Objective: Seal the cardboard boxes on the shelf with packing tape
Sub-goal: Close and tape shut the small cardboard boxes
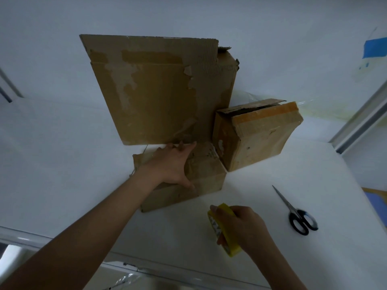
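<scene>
Head view: pressing down on small front box (207, 174) w/ L hand (171, 166), fingers spread flat, on shelf (251, 185). Gripping yellow tape roll (215, 225) in R hand (243, 227) nr front edge. Scissors (292, 208) off to right.

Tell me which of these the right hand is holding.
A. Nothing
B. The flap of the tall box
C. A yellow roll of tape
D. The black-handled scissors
C: the right hand has its fingers curled round the yellow tape roll, while the scissors lie apart from it, untouched.
</scene>
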